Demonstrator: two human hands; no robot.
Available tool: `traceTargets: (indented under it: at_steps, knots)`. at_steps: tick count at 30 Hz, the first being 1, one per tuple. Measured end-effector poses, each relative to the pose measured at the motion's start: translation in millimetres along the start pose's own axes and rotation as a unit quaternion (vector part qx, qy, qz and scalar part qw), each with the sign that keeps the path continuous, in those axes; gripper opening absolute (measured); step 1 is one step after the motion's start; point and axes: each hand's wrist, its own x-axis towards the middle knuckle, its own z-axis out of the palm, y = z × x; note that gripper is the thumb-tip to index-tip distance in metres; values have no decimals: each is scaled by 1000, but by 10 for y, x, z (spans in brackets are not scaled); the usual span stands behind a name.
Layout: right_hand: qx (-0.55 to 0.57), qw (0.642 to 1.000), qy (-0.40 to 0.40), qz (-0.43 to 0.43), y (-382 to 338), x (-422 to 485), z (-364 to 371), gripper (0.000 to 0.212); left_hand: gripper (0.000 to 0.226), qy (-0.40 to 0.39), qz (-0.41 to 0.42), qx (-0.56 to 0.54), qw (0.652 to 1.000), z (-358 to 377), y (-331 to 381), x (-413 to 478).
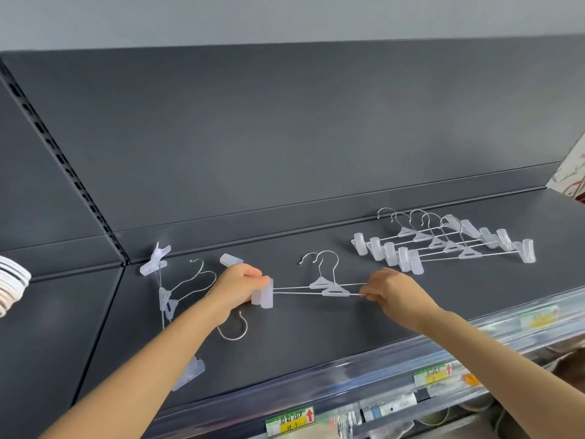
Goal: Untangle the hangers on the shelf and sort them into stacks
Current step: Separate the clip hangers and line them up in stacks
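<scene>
Two clear clip hangers (329, 288) with metal hooks lie together across the middle of the dark grey shelf (316, 337). My left hand (237, 286) grips their left clips. My right hand (392, 293) is closed over their right ends. A tidy stack of several clip hangers (443, 245) lies at the back right. A tangle of clip hangers (177, 296) sits at the left, partly under my left forearm, with one hook sticking out below my wrist.
The upright back panel (285, 137) rises behind the shelf. White hangers (11, 280) poke in at the far left edge. The shelf's front rail carries price labels (291, 421). A patterned box (569, 175) stands at the far right.
</scene>
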Motion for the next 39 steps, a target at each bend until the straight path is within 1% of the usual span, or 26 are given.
traceTargets:
  at_steps: [2, 4, 7, 8, 9, 11, 14, 18, 22, 27, 30, 32, 35, 39]
  knots:
    - [-3, 1000, 21, -7, 55, -2, 5, 25, 30, -11, -3, -40, 999, 11, 8, 7]
    - [-8, 1000, 18, -14, 100, 6, 8, 27, 31, -9, -5, -58, 998, 18, 31, -7]
    - [-23, 999, -6, -25, 120, 16, 41, 27, 28, -19, 0, -36, 999, 12, 25, -9]
    - [-26, 999, -14, -27, 121, 22, 60, 27, 29, -21, 1, -24, 999, 9, 14, -8]
    - [-26, 999, -21, -28, 116, 30, 74, 27, 35, -20, 2, -11, 1000, 3, -4, -3]
    - [-26, 999, -28, -30, 112, 56, 99, 28, 54, -12, 4, 23, 1000, 11, -18, 4]
    - [-24, 999, -17, -39, 112, 85, 107, 31, 55, -3, 17, 79, 997, 35, 30, -38]
    - [-27, 998, 22, -55, 117, 67, 74, 38, 61, -2, 22, 93, 995, 32, 37, -58]
    - [-20, 999, 25, -35, 161, 66, 92, 35, 74, -24, 15, 93, 995, 14, 43, -87]
    - [-19, 999, 7, -33, 161, 100, 89, 31, 62, -26, 27, 101, 994, 19, 5, -69]
    - [-16, 999, 14, -28, 170, 77, 41, 29, 67, -16, 29, 104, 994, 20, 2, -85]
    - [-19, 999, 13, -22, 176, 77, 14, 28, 66, -9, 27, 109, 994, 6, -10, -92]
    - [-23, 1000, -15, -15, 152, 98, 4, 25, 72, -7, 23, 117, 993, -4, -16, -105]
    - [-48, 998, -37, -6, 69, 116, -58, 22, 69, 0, 13, 132, 991, 9, 22, -133]
